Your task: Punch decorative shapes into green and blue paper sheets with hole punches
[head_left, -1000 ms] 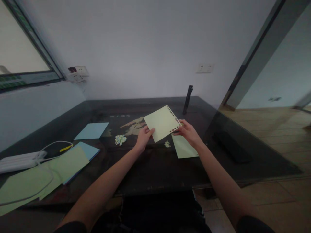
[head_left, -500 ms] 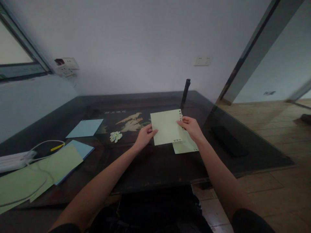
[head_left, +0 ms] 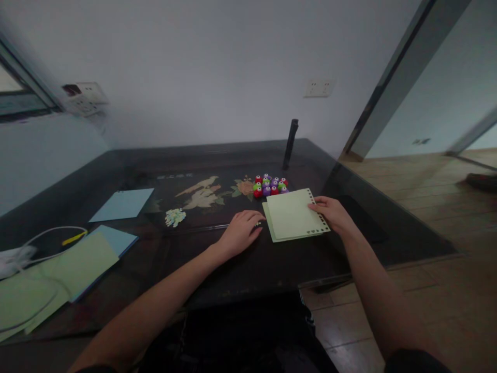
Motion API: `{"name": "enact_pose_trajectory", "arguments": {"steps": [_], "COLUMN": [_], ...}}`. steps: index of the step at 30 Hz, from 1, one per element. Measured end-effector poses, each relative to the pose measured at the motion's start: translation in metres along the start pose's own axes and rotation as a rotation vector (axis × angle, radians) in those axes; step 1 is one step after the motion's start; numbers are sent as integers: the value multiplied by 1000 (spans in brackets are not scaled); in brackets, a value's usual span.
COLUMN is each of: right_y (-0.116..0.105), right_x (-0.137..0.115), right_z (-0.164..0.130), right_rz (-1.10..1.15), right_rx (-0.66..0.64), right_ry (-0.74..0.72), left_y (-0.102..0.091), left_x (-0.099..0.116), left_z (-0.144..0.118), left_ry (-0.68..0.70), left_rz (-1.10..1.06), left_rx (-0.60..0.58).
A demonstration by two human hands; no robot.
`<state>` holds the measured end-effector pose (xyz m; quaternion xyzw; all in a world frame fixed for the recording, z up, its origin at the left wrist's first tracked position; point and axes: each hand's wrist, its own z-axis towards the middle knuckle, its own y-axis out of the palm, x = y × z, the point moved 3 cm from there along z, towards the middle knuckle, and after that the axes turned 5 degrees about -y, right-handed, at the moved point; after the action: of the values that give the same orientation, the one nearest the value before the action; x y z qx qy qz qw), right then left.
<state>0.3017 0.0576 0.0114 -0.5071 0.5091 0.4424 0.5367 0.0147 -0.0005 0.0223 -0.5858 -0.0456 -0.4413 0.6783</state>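
Observation:
My right hand (head_left: pixel 330 211) pinches the right edge of a pale green paper sheet (head_left: pixel 291 212), with the thumb on top. Small shapes are punched along that sheet's right and lower edges. Under it lies another green sheet (head_left: pixel 273 233), mostly covered. My left hand (head_left: pixel 244 230) rests on the dark table just left of the sheets, thumb and fingers apart. A few tiny paper bits (head_left: pixel 258 224) show between them. Behind the sheets stand several small red, green and purple objects (head_left: pixel 269 185) with eye-like tops. A pile of tiny paper cut-outs (head_left: pixel 175 217) lies further left.
A blue sheet (head_left: pixel 123 204) lies at the left. Nearer are more green sheets (head_left: pixel 89 259) over blue ones, with a white cable (head_left: pixel 50 229) across them. A black upright object (head_left: pixel 290 145) stands at the back. A flat black object (head_left: pixel 365 220) lies right of my right hand.
The held sheet has come down to the right over the other sheet. My left hand has let go of it and moved to the tabletop. The colourful objects behind it now show.

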Motion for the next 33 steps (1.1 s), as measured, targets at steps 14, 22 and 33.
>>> {"name": "enact_pose_trajectory", "arguments": {"steps": [14, 22, 33], "right_y": [13, 10, 13], "right_x": [7, 7, 18], "right_z": [1, 6, 10], "right_rz": [-336, -807, -1075], "right_rx": [31, 149, 104], "right_ry": [-114, -313, -388], "left_y": [25, 24, 25], "left_x": [0, -1, -2], "left_z": [-5, -5, -5], "left_ry": [30, 16, 0], "left_rz": [108, 33, 26], "left_rx": [-102, -98, -109]}}
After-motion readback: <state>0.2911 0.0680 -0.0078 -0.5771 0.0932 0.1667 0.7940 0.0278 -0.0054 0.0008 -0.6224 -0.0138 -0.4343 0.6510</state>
